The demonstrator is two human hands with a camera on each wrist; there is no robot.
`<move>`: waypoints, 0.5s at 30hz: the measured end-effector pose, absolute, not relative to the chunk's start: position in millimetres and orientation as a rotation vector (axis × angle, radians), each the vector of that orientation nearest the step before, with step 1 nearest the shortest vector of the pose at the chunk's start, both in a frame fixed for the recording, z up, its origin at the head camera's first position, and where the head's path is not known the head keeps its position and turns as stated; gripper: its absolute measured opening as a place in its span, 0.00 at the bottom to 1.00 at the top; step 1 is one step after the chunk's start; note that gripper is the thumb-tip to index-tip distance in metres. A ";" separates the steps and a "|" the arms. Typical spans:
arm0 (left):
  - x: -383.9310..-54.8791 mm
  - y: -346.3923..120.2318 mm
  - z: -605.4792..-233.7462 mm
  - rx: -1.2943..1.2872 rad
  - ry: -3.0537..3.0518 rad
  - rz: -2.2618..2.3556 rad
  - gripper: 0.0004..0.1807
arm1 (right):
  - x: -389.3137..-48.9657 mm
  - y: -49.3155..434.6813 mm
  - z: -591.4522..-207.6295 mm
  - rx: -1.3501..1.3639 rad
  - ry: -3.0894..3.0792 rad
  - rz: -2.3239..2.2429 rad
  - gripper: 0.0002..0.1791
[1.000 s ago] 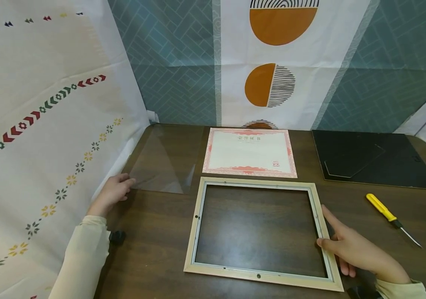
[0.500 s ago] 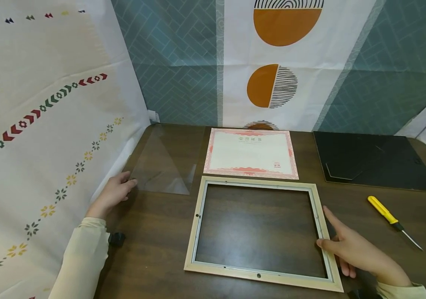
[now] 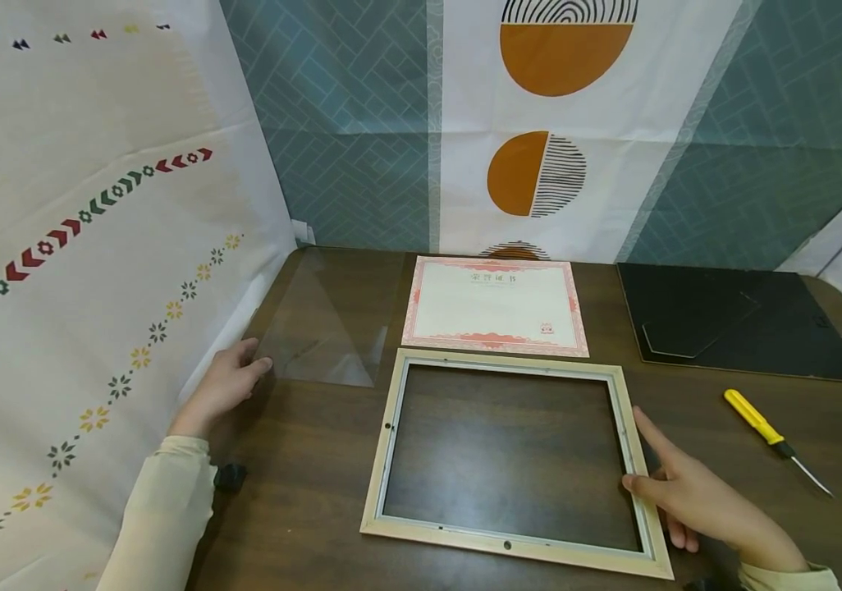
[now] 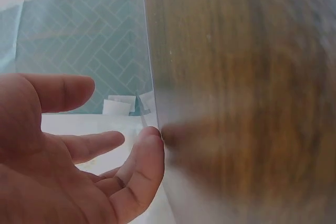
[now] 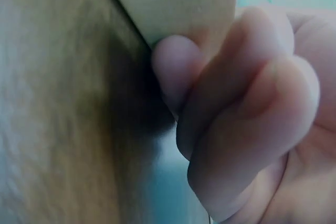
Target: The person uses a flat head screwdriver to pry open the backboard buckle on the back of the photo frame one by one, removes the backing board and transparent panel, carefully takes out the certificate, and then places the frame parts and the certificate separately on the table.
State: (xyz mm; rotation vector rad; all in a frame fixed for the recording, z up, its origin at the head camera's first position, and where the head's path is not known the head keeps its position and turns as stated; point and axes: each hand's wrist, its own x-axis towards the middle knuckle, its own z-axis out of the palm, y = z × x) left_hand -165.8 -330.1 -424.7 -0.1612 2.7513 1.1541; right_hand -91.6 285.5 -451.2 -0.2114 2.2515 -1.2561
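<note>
In the head view my left hand [image 3: 223, 384] is at the near left corner of a clear sheet [image 3: 325, 345] lying on the dark wooden table. The left wrist view has a fingertip [image 4: 149, 140] touching an edge, with the other fingers spread apart. A pale wood picture frame [image 3: 517, 556], without a backing, lies flat at the front. My right hand [image 3: 702, 497] holds its right side, thumb over the top of the bar and index finger along the outside. Curled fingers [image 5: 247, 108] lie against the bar in the right wrist view.
Behind the frame lies a red-bordered certificate [image 3: 495, 308]. A black backing board [image 3: 768, 328] rests at the back right. The yellow-handled screwdriver [image 3: 753, 416] lies right of the frame. Patterned cloth [image 3: 96, 246] hangs along the left side, and more cloth hangs behind the table.
Both hands stay at the clear sheet and the picture frame. Only a slight shift of the whole view is visible; the objects keep their places on the table.
</note>
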 end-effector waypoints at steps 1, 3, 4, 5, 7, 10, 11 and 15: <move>-165.5 -329.4 -424.8 -0.159 2.781 1.126 0.37 | -91.6 285.8 -451.1 -0.210 2.253 -1.252 0.57; -165.0 -327.8 -425.0 -0.150 2.834 1.083 0.37 | -91.3 286.5 -451.0 -0.210 2.248 -1.250 0.57; -164.8 -327.1 -425.3 -0.140 2.858 1.063 0.37 | -91.1 286.8 -451.0 -0.210 2.247 -1.248 0.57; -164.5 -326.1 -425.4 -0.121 2.877 1.050 0.37 | -90.7 287.1 -451.0 -0.213 2.245 -1.247 0.57; -164.4 -323.8 -425.0 -0.066 2.913 1.045 0.36 | -89.6 287.2 -451.3 -0.223 2.243 -1.248 0.57; -164.4 -320.5 -424.5 0.029 2.970 1.017 0.33 | -88.2 287.7 -451.6 -0.241 2.242 -1.249 0.57; -164.5 -319.3 -424.0 0.058 2.987 1.004 0.33 | -87.7 287.9 -451.6 -0.245 2.241 -1.252 0.57; -164.5 -316.2 -421.9 0.140 3.024 0.987 0.30 | -85.7 288.9 -452.6 -0.255 2.236 -1.260 0.57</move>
